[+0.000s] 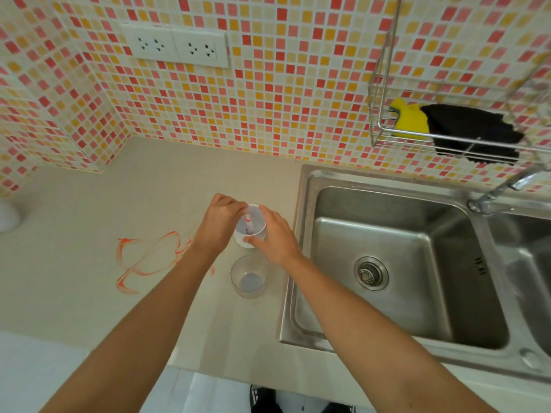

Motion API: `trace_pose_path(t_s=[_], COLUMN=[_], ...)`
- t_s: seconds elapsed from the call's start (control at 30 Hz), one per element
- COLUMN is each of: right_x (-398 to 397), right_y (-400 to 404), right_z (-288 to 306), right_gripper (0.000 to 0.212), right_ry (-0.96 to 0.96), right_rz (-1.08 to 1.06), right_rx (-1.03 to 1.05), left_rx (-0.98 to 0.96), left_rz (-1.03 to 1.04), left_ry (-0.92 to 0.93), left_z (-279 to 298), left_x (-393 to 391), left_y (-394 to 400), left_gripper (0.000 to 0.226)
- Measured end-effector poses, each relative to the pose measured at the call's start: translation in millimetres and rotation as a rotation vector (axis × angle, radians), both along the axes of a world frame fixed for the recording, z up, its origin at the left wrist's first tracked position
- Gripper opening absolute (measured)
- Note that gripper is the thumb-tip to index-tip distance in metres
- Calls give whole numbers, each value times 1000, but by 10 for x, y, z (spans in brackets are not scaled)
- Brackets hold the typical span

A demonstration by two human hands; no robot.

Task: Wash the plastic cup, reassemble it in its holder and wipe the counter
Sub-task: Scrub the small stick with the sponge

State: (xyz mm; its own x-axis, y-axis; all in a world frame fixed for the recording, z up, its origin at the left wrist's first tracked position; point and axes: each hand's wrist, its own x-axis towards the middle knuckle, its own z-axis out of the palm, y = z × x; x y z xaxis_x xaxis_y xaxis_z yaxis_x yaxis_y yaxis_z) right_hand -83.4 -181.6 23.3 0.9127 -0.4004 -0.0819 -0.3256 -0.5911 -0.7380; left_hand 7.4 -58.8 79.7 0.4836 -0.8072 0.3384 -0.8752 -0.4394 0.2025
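Beside the sink (301,263), at its nine o'clock, the right hand (275,236) grips the white holder (250,231) steady while left hand (220,217) fingers pinch something inside; the plastic cup (249,277) waits at six o'clock, likely separated for washing.

faucet (507,186) blurred, white object (7,216) cut by left edge

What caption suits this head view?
Both hands hold a white cup beside the sink, red smears on the counter.

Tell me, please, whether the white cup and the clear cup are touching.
Apart. The head view shows bare counter between the white cup and the clear cup.
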Motion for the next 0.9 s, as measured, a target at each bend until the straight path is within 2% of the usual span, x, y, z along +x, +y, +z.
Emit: trace_pose_path(t_s=[0.07, 0.17, 0.27, 0.47, 0.63, 0.7, 0.77, 0.9], right_x=[30, 7, -175, -741, -1008, -1009, -934, -655], right_y=[-27, -163, -448, -1082, -1641, -1860, -2080, -2423], right_z=[12, 133, 380, 1172, 1845, 1999, 2046, 1977], right_gripper=[86, 101, 85, 28, 18, 19, 23, 41], right_ry=[31, 136, 141, -201, -520, -568, -521, -202], right_rz=[14, 108, 123, -165, -365, -429, -431, -353], right_rx=[-11, -4, -52, -66, -158, -235, -306, -378], left_rx=[4, -82, -160, -316, -387, -409, -414, -415], left_rz=[3, 131, 202, 166, 127, 116, 119, 158], left_ry=[-22, 89, 184, 290, 486, 547, 613, 769], left_z=[73, 92, 139, 415, 644, 689, 699, 677], left_x=[40, 81, -16, -355, -665, -795, -900, -1056], left_y=[-54, -69, -117, -559, -1188, -1416, -1600, -1828], left_gripper=[25, 7, 10, 8, 11, 12, 12, 7])
